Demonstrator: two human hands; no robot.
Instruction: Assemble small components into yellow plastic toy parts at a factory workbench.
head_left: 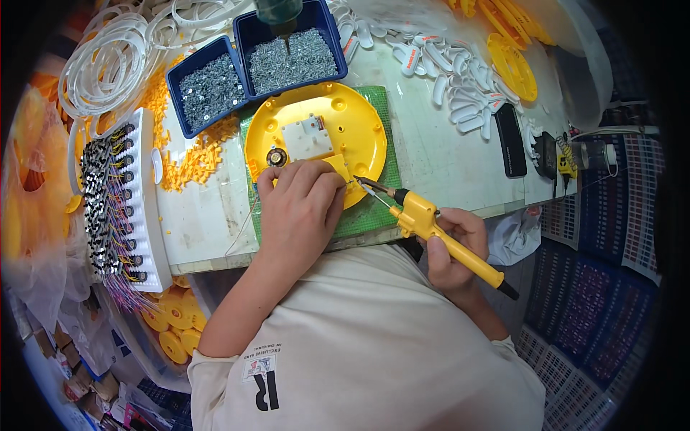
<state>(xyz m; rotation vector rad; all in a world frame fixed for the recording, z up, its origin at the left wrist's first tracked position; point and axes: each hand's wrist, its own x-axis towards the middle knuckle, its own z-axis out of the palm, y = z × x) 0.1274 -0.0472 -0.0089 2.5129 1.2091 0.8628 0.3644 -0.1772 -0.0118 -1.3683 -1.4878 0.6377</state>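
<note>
A round yellow plastic housing [370,133] lies open side up on a green mat [392,169]. Inside it sit a pale grey box-shaped unit [305,140] and a small round dark part [276,156]. My left hand [298,205] rests over the housing's near side with fingers bent and close together; its fingertips, and whatever they pinch, are hidden. My right hand [460,248] is closed round a yellow soldering gun [431,228]. The gun's tip and thin feed tube reach the housing's near right part, just right of my left fingers. A thin wire [244,226] trails beside my left hand.
Two blue bins [241,108] of small metal screws stand behind, under a hanging tool tip [280,18]. To the left are a white rack [154,237] of wired parts, yellow bits [194,161] and white rings [100,75]. White handles [460,86] and a black phone [510,140] lie right.
</note>
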